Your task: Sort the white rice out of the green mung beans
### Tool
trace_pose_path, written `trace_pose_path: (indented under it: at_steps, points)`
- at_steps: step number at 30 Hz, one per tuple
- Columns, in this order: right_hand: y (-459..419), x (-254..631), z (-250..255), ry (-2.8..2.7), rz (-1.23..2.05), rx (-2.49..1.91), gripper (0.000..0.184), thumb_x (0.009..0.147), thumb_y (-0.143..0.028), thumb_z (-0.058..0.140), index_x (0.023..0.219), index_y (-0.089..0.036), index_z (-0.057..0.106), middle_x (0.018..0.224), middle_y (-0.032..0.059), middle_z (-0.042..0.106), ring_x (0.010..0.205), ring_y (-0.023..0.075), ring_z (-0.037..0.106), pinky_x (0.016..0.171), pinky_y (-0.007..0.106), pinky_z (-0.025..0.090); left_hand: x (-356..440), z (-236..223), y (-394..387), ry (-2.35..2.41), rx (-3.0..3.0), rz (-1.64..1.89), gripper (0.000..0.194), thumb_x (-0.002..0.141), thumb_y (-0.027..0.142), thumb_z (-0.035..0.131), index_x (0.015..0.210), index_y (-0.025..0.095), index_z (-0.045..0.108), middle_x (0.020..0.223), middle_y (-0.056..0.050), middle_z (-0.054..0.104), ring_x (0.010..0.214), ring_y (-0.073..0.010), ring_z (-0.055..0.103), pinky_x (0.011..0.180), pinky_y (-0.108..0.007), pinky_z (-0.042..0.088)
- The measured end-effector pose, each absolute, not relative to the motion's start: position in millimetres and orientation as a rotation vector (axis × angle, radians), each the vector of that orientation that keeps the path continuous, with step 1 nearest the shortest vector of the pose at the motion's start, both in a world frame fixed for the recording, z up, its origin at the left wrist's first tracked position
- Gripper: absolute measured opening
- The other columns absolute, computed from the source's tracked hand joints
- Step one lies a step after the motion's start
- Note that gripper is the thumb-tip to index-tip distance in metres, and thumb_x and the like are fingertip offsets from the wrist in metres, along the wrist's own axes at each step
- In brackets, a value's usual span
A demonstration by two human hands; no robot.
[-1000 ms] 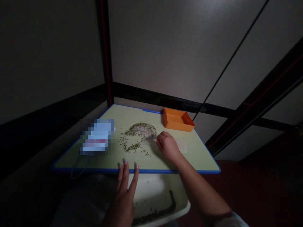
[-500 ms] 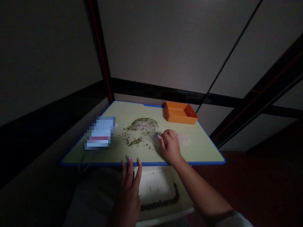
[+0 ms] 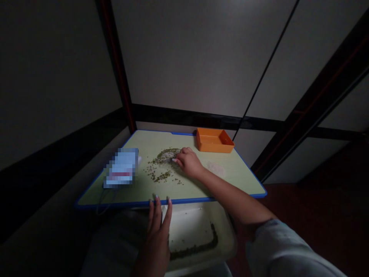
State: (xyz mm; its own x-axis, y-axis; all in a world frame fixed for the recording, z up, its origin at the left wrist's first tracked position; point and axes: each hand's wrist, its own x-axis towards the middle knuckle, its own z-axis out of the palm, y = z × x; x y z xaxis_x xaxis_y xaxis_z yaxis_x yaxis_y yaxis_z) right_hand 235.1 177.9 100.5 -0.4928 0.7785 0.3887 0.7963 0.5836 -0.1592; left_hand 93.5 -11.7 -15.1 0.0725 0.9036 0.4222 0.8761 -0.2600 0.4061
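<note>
A mixed heap of green beans and white rice (image 3: 165,154) lies on a pale green board with a blue rim (image 3: 115,204). My right hand (image 3: 188,161) reaches into the heap's right side, fingers curled and pressed down on the grains. A small patch of white rice (image 3: 215,168) sits to its right. My left hand (image 3: 157,227) lies flat, fingers stretched, with its fingertips at the board's near edge, above a white tray (image 3: 221,231) that holds a strip of green beans.
An orange box (image 3: 213,140) stands at the board's far right corner. A blurred-out flat object (image 3: 121,167) with a cord lies on the board's left. Dark frame bars and pale panels rise behind. The surroundings are very dim.
My right hand has moved from the near right of the heap forward and left into the heap. The small rice patch is now uncovered. My left hand has stayed put.
</note>
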Motion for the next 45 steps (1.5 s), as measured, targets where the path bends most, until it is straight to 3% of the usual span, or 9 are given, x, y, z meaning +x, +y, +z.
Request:
trace_pose_path:
  at_steps: [7, 12, 25, 29, 45]
  points:
    - [217, 176, 101, -2.621, -0.281, -1.031, 0.037, 0.098, -0.043, 0.042, 0.096, -0.017, 0.069, 0.101, 0.0114, 0.059, 0.102, 0.0249, 0.046, 0.079, 0.035, 0.037, 92, -23, -10, 1.993, 2.296, 0.885, 0.109, 0.055, -0.015, 0.036, 0.147, 0.035, 0.003, 0.161, -0.011, -0.007, 0.146, -0.0322, 0.005, 0.112, -0.05, 0.034]
    - [228, 163, 92, -2.634, -0.279, -0.958, 0.039, 0.098, -0.046, 0.041, 0.096, -0.017, 0.067, 0.102, 0.0109, 0.059, 0.103, 0.024, 0.046, 0.08, 0.034, 0.035, 93, -25, -11, 2.084, 2.33, 0.814, 0.11, 0.054, -0.016, 0.034, 0.146, 0.034, 0.001, 0.16, -0.012, -0.004, 0.145, -0.0322, 0.007, 0.108, -0.048, 0.039]
    - [227, 175, 86, -2.681, -0.085, -0.66, 0.027, 0.095, -0.039, 0.05, 0.098, -0.021, 0.069, 0.108, 0.0075, 0.063, 0.107, 0.0211, 0.047, 0.083, 0.032, 0.032, 95, -22, -12, 2.015, 2.227, 0.862, 0.107, 0.058, -0.015, 0.034, 0.145, 0.038, 0.002, 0.161, -0.008, -0.004, 0.145, -0.0318, 0.007, 0.111, -0.05, 0.035]
    - [227, 182, 88, -2.707, -0.045, -0.602, 0.027, 0.095, -0.04, 0.051, 0.096, -0.021, 0.07, 0.11, 0.0066, 0.062, 0.107, 0.02, 0.049, 0.085, 0.031, 0.034, 95, -24, -12, 2.046, 2.241, 0.889, 0.108, 0.058, -0.016, 0.033, 0.146, 0.037, -0.001, 0.161, -0.01, -0.004, 0.146, -0.0316, 0.008, 0.11, -0.049, 0.037]
    - [214, 219, 84, -2.754, -0.266, -0.473, 0.024, 0.095, -0.031, 0.048, 0.098, -0.027, 0.071, 0.117, 0.0067, 0.058, 0.11, 0.0206, 0.048, 0.09, 0.033, 0.034, 94, -23, -13, 2.019, 2.278, 0.935, 0.11, 0.056, -0.014, 0.036, 0.148, 0.032, -0.002, 0.162, -0.014, -0.003, 0.147, -0.034, 0.007, 0.111, -0.053, 0.035]
